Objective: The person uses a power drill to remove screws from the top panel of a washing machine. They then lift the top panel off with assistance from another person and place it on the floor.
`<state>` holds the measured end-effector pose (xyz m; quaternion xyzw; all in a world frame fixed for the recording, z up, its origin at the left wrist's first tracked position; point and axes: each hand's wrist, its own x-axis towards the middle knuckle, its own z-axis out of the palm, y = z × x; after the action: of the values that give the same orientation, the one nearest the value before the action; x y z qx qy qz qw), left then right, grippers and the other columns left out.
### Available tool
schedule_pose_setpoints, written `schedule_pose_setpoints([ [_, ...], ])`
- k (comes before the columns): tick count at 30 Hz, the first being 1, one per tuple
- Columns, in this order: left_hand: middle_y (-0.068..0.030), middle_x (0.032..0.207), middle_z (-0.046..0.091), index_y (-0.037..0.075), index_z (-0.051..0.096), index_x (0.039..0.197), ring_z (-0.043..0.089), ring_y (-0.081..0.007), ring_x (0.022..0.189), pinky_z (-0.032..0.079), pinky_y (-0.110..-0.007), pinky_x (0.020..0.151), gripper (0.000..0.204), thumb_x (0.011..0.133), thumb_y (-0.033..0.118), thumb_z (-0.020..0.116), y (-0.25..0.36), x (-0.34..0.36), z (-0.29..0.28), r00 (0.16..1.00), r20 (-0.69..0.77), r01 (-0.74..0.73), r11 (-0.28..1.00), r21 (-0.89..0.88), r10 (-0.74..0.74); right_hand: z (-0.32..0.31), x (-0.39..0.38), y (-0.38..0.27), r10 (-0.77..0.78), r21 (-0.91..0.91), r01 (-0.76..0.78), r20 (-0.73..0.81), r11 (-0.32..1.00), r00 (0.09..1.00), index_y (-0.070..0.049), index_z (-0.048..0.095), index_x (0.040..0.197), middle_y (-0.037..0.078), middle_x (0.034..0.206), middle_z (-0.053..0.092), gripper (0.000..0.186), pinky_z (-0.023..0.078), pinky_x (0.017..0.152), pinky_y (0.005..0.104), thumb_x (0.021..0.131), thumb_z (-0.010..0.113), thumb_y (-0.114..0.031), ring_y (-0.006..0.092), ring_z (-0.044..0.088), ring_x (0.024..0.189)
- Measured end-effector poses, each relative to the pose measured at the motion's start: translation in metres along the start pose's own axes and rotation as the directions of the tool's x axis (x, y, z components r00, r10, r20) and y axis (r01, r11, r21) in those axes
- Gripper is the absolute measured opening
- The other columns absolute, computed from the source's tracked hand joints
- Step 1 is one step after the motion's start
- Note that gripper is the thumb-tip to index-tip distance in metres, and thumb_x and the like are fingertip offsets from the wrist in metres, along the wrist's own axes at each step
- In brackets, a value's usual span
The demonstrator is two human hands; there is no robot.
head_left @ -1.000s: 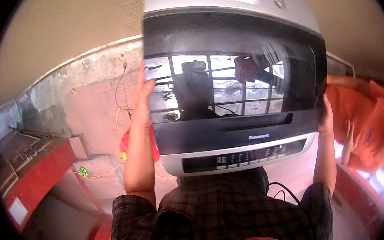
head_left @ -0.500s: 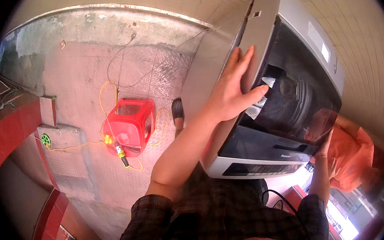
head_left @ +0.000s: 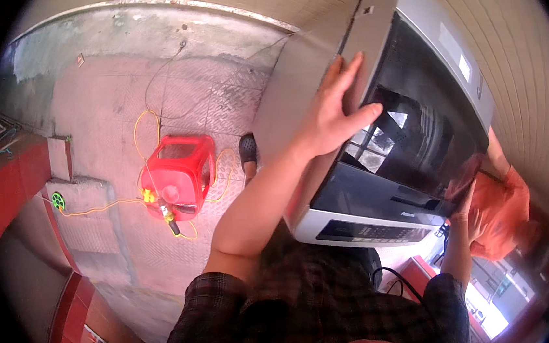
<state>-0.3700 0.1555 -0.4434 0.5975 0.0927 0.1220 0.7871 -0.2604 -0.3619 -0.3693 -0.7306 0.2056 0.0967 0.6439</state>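
Observation:
A grey top-loading washing machine [head_left: 380, 182] with a dark see-through lid [head_left: 426, 112] fills the right half of the view, set at a slant in front of me. My left hand [head_left: 338, 117] lies with fingers spread on its near left rim, thumb over the lid's edge. At the lower right corner, beside the control panel [head_left: 371, 230], my right hand [head_left: 464, 205] grips the body, its fingers partly hidden. Another person in an orange top [head_left: 497, 214] bends close against the machine's right side, an arm reaching along it.
On the tiled floor to the left stands a red plastic stool [head_left: 180, 173] with a yellow cord and plug connector [head_left: 169, 218] on it. The cord runs to a green reel [head_left: 59, 201]. A ribbed wall [head_left: 519, 52] rises behind the machine. Red ledges [head_left: 15, 188] edge the left.
The stool and floor sit slightly further left in view. Reflections on the lid have shifted, and the machine's lower edge appears a little higher. Both my hands keep their places on it.

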Motion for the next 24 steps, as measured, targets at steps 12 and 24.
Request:
schedule_pose_setpoints([
  [12, -0.0459, 0.154, 0.018, 0.000, 0.027, 0.157, 0.018, -0.0495, 0.151, 0.023, -0.046, 0.120, 0.095, 0.087, 0.046, 0.073, 0.061, -0.009, 0.034, 0.992, -0.010, 0.128, 0.968, 0.218, -0.129, -0.063, 0.017, -0.003, 0.211, 0.220, -0.237, 0.135, 0.946, 0.968, -0.014, 0.042, 0.152, 0.006, 0.155, 0.044, 0.070, 0.030, 0.119, 0.0350, 0.099, 0.055, -0.057, 0.0224, 0.041, 0.140],
  [24, -0.0218, 0.146, 0.049, -0.008, 0.051, 0.138, 0.045, -0.0308, 0.137, 0.030, -0.038, 0.116, 0.057, 0.093, 0.023, 0.066, 0.074, -0.008, 0.061, 0.975, -0.221, -0.013, 0.982, -0.187, -0.029, -0.082, 0.038, -0.030, 0.092, 0.095, -0.097, 0.058, 0.991, 0.994, -0.004, 0.016, 0.161, 0.007, 0.170, 0.012, 0.070, 0.008, 0.125, 0.0304, 0.109, 0.034, -0.047, 0.0186, 0.011, 0.155],
])
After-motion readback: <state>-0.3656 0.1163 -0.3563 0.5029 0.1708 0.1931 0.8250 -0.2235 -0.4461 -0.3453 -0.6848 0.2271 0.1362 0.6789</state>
